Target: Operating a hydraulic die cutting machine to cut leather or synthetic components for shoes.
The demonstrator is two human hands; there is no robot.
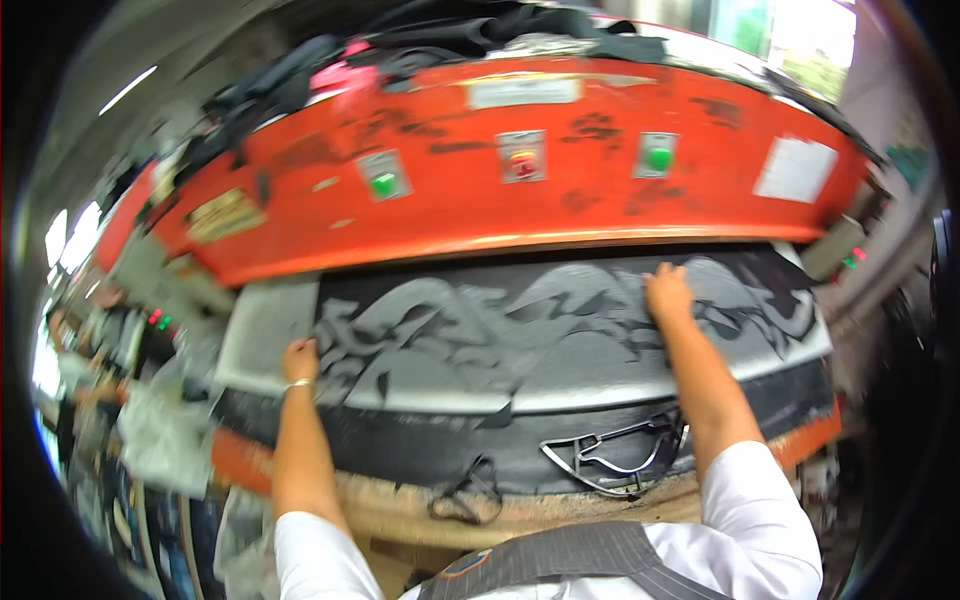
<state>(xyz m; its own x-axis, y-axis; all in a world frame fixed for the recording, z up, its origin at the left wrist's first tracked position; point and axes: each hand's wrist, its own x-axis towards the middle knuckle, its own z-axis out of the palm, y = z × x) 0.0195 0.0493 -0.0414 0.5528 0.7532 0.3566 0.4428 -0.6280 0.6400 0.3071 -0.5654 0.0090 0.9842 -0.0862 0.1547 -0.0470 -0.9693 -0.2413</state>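
Note:
A black sheet (510, 378) with many curved shapes cut out of it lies across a pale grey board (262, 325) under the red press. Grey surface shows through the cut-outs. At the sheet's left edge, my left hand (300, 362) is closed, its fingers pinching the edge. My right hand (670, 292) reaches farther in, near the sheet's far right part, fingers bent together on the material; the exact grip is partly hidden. A metal cutting die (600, 440) with a curved outline lies on the black near ledge, below my right forearm.
The red press head (440, 215) spans the far side, with green buttons (659, 159) and a red button (523, 166). Dark cloth (440, 40) is piled on top. A thin black scrap loop (468, 495) hangs over the near edge. Clear plastic bags (165, 435) sit at left.

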